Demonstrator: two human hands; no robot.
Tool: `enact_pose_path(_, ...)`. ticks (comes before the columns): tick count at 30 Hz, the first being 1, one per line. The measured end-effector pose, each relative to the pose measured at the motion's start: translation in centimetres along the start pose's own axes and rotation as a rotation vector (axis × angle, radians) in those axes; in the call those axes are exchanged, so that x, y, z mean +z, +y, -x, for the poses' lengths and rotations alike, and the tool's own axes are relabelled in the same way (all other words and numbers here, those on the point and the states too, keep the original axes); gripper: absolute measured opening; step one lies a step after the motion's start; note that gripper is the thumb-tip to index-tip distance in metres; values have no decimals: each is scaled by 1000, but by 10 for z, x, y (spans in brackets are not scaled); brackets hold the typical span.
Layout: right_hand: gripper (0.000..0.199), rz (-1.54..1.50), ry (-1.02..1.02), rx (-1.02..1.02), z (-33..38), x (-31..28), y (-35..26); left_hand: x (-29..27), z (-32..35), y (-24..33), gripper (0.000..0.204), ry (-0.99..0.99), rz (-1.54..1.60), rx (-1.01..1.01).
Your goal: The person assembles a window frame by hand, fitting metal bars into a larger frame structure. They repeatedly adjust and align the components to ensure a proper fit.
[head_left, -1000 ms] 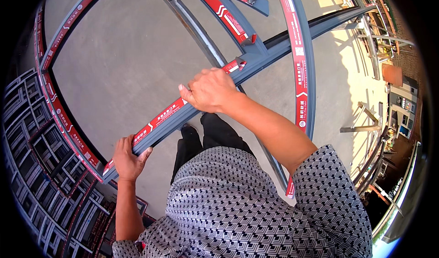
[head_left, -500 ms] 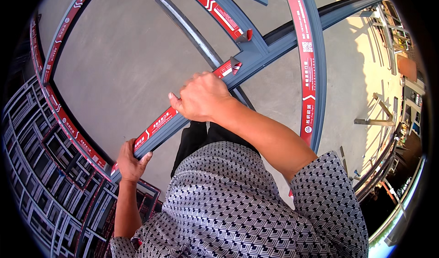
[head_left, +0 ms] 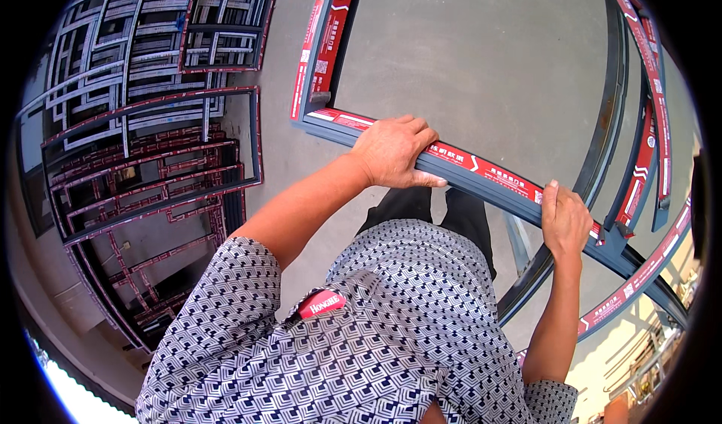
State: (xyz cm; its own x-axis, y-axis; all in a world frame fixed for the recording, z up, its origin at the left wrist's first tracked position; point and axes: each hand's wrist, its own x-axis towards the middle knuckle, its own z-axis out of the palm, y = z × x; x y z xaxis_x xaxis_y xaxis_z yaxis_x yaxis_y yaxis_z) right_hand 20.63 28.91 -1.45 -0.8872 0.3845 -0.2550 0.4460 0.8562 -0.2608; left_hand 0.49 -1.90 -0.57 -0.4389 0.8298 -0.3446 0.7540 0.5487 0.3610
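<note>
The frame (head_left: 481, 174) spans in front of the person, its near bar grasped by the left hand (head_left: 397, 152) toward the left and the right hand (head_left: 565, 219) toward the right. Uneven lifting could twist it; tilting might slide the right-hand bars (head_left: 661, 116), if loose; swinging left could knock other frames (head_left: 258, 134).
</note>
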Motion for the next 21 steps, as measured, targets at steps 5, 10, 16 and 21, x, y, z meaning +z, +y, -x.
enact_pose_path(5, 66, -31, -104, 72, 0, 4, 14, 0, 3, 1, 81, 0, 145, 21)
enact_pose_path(10, 69, -27, -218, 136, -3, 0, 22, -7, -28, 4, 82, 207, 449, 85)
enact_pose_path(16, 68, -72, -246, 199, -7, -9, 17, -8, -45, -58, 88, 579, 256, -25)
enact_pose_path(21, 62, -101, -232, 180, -5, -4, 30, -4, 1, -75, 88, -105, 358, -286)
